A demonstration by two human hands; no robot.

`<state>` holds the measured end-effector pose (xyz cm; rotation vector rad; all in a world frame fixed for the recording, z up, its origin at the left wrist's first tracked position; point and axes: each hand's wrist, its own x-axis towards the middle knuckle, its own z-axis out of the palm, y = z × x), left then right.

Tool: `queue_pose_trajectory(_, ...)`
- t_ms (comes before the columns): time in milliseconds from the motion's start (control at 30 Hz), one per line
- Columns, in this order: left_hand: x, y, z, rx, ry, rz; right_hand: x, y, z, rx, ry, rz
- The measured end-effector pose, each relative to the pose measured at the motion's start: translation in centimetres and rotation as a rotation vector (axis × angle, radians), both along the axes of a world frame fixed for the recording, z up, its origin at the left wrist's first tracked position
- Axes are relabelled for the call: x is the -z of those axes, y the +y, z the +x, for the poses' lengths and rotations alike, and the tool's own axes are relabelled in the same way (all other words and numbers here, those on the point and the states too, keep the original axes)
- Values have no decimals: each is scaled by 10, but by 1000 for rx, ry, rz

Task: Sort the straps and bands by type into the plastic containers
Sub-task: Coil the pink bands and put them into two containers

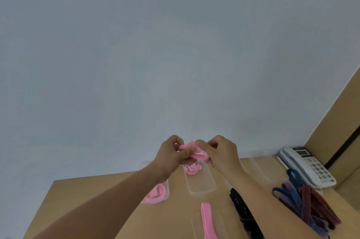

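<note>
Currently both hands are raised above the table (81, 188) and clamped on one pink band (191, 146): the left hand (171, 154) pinches it between thumb and curled fingers, and the right hand (222, 153) pinches the other side, the two hands almost touching. The band loops between them, held clear of the surface. Directly below sits a clear container (201, 182) with a coiled pink band (191, 169) at its far end. To its left, a second container (166, 190), partly hidden by the left forearm, holds more pink band (155, 194). A third clear container (266, 168) stands to the right, near the telephone (311, 168). At the near edge of view, a pink strap (207, 219) lies across a fourth container (222, 223), with a black strap (241, 209) just beside it. A pile of blue, purple and maroon bands (305, 203) lies at the right. The far table edge meets the wall (175, 44); bare surface shows at the left corner.
</note>
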<state>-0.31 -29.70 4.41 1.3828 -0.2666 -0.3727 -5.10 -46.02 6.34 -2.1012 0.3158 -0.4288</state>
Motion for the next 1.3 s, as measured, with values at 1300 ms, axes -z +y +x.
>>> queue_pose_trajectory(1300, 100, -87, 64, -91, 369, 208, 115, -122, 109, -626, 337, -134)
